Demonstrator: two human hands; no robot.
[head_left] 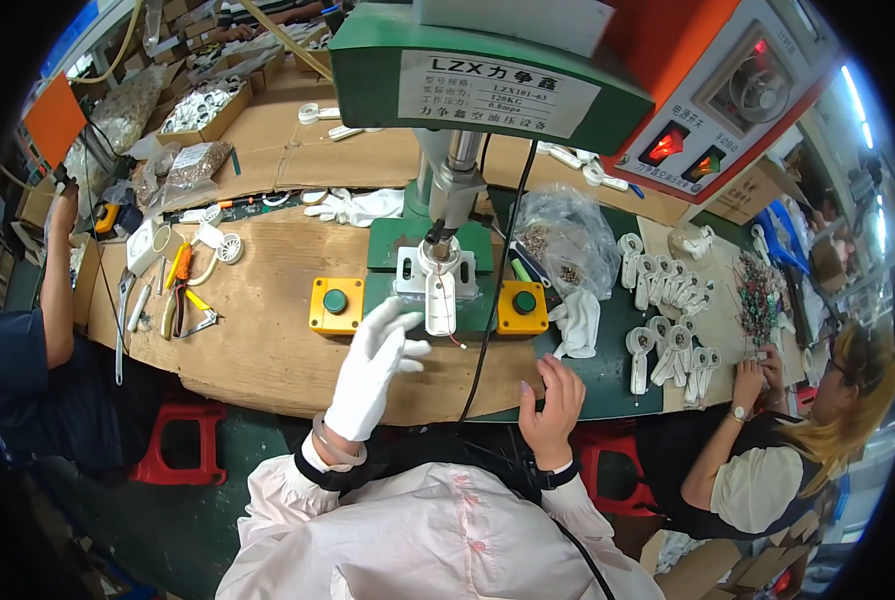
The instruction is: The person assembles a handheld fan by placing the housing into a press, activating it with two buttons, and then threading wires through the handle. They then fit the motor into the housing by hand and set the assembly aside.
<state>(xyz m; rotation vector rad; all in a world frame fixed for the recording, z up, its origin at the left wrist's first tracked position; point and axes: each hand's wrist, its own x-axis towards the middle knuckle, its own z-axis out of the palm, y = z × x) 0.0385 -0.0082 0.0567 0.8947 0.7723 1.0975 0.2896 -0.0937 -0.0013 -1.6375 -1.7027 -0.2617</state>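
My left hand (370, 368), in a white glove, is raised with its fingers apart and holds nothing. It is just left of a white plastic housing (441, 312) with a round head and a long handle. The housing lies in a metal fixture (408, 272) beneath the ram (458, 190) of a green press (368, 70); a thin red wire sticks out at its near end. My bare right hand (552, 412) hovers at the table's near edge, fingers stretched and nothing in them. Yellow boxes with green buttons flank the fixture, one at left (337, 305) and one at right (523, 306).
Pliers (178, 300) and other tools lie at left. A black cable (493, 290) hangs right of the fixture. A white glove (576, 325), a clear bag (566, 235) and several white housings (676, 350) are at right. Co-workers sit at both sides, one handling small wired parts (756, 305).
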